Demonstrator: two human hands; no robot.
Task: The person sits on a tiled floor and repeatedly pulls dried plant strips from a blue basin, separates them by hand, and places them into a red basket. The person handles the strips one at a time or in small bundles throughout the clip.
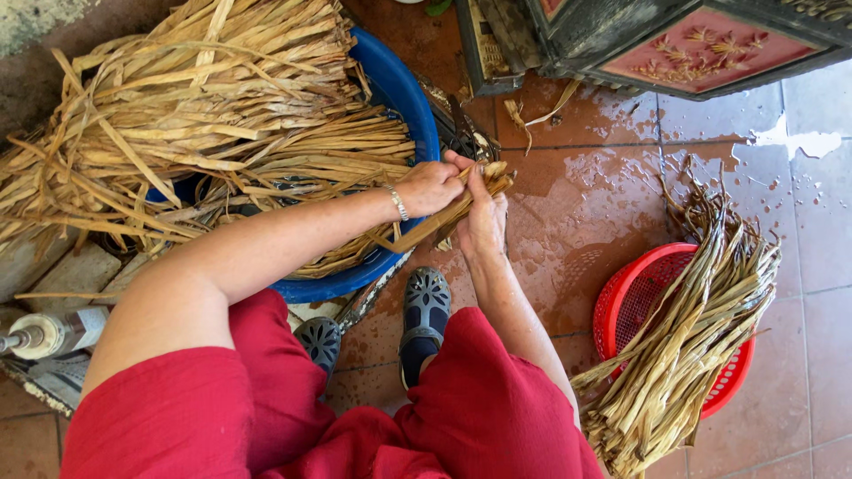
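Both hands, left point(430, 186) and right point(484, 222), clenched around one flat, fibrous dried leaf strip point(448, 217) beside a round blue plastic basin point(404, 98).

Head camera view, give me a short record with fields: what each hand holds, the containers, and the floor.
left hand: grips dried leaf strip
right hand: pinches the same strip
blue tub: heaped with dried leaves
red basket: holds a bundle of strips
floor: reddish tiles, wet
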